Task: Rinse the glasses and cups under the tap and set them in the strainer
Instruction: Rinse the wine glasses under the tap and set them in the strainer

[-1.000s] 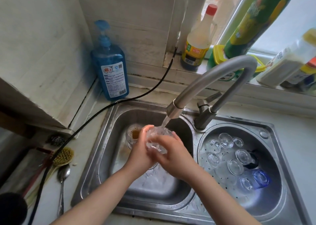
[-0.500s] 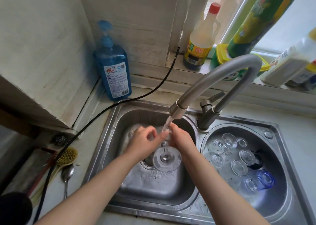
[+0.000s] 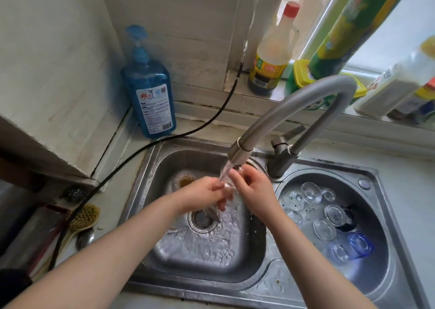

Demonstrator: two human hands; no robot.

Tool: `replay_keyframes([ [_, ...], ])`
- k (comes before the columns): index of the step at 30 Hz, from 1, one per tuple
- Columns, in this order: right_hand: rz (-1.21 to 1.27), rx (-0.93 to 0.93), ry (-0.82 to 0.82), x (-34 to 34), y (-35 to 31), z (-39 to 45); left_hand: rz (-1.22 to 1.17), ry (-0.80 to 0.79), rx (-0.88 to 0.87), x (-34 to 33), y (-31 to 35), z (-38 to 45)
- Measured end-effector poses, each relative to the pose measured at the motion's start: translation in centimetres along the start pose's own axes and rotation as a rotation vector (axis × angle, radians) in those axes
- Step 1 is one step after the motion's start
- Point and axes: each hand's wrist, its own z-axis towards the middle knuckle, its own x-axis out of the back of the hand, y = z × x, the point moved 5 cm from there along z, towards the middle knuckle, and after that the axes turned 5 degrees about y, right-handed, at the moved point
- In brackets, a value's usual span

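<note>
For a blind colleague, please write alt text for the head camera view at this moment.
Both hands, left hand and right hand, hold a clear glass under the running tap over the left sink basin. Rinsed glasses lie in the round strainer on the right; a blue soap bottle stands behind.

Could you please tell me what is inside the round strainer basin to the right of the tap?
The strainer holds several upturned clear glasses and two blue cups. A dark object behind one glass is mostly covered, so I cannot identify it.
</note>
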Motion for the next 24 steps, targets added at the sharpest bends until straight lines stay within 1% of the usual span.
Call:
replay_keyframes([
  [2, -0.015, 0.034, -0.073, -1.0, -0.5, -0.5, 0.178, 0.117, -0.029, 0.5, -0.2, 0.0],
  [4, -0.006, 0.028, -0.096, -2.2, -1.2, -1.0, 0.307, 0.239, -0.027, 1.0, -0.3, -0.3],
  [7, 0.101, -0.021, -0.071, -3.1, -2.1, -1.1, 0.660, 0.434, -0.056, 1.7, 0.4, -1.2],
  [8, 0.139, -0.033, -0.040, -3.1, -2.2, -1.0, 0.729, 0.490, -0.099, 1.9, 0.5, -1.4],
  [9, 0.162, -0.045, 0.000, -2.8, -2.2, -0.9, 0.749, 0.521, -0.149, 2.0, 0.6, -1.7],
  [12, 0.167, -0.058, 0.091, -1.8, -2.3, -0.6, 0.671, 0.562, -0.272, 2.0, 0.7, -2.2],
  [14, 0.130, -0.043, 0.122, -1.3, -2.4, -0.5, 0.626, 0.582, -0.266, 1.9, 0.7, -2.2],
  [17, 0.081, -0.037, 0.166, -0.4, -2.0, -0.5, 0.471, 0.550, -0.184, 1.6, 0.1, -1.8],
  [19, 0.126, -0.074, 0.217, 0.5, -1.3, -0.8, 0.287, 0.526, -0.179, 1.7, -0.7, -1.2],
  [21, 0.175, -0.099, 0.273, 1.3, -0.8, -1.2, 0.109, 0.542, -0.148, 1.7, -1.1, -1.0],
  [22, 0.182, -0.095, 0.297, 1.6, -0.8, -1.5, 0.016, 0.547, -0.098, 1.5, -1.3, -1.0],
  [24, 0.167, -0.052, 0.319, 1.8, -1.1, -2.2, -0.143, 0.507, 0.039, 0.4, -1.7, -0.9],
])
